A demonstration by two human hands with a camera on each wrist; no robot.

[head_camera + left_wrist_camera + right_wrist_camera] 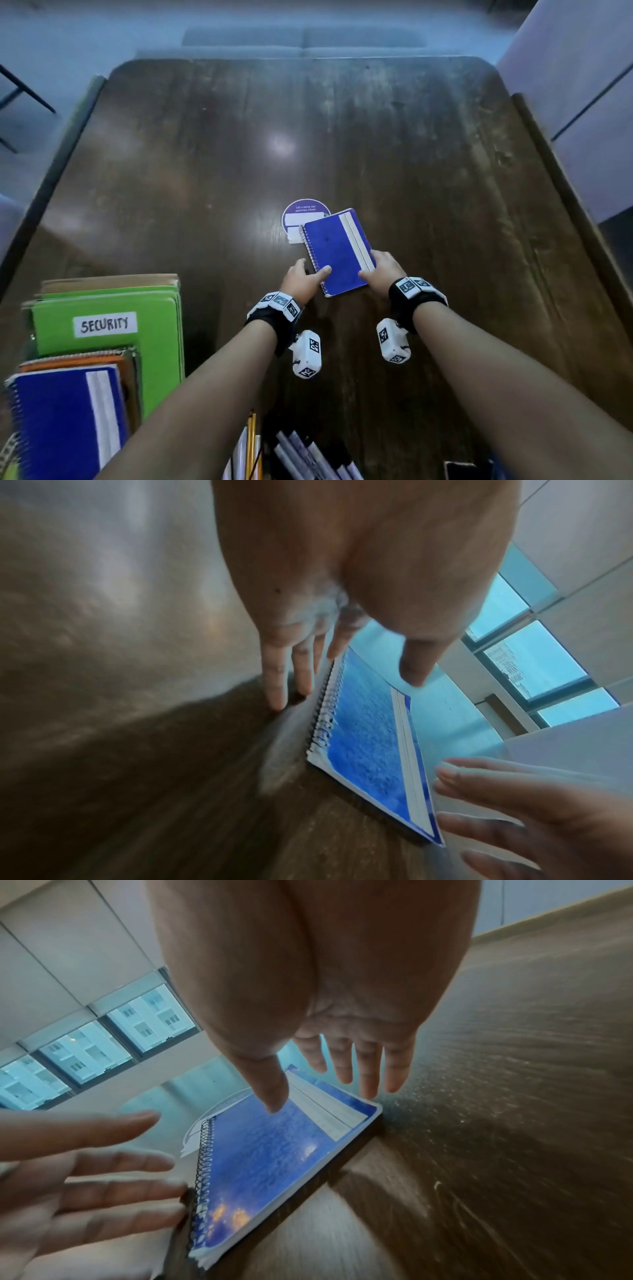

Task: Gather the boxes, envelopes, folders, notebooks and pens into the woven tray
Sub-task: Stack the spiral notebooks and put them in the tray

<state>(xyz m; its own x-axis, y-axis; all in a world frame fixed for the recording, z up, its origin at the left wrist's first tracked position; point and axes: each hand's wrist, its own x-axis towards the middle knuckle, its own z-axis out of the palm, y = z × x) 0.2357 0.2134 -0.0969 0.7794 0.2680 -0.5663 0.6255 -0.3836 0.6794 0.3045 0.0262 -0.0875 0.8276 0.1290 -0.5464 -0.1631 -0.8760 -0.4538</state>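
A blue spiral notebook (337,250) with a white stripe lies flat on the dark wooden table (239,154), partly over a round purple sticker (305,212). My left hand (313,270) is at its near spiral corner: the thumb lies on the cover and straight fingers (277,685) touch the table beside the spiral. My right hand (373,265) is at the near right corner, thumb over the cover (274,1145) and straight fingers (369,1074) at the edge. Neither hand is curled round it.
At the near left a stack holds green folders (102,325), one labelled SECURITY, an orange notebook and another blue notebook (65,421); what looks like a woven rim (8,448) shows beside it. Pens (308,455) and pencils (251,445) lie at the near edge.
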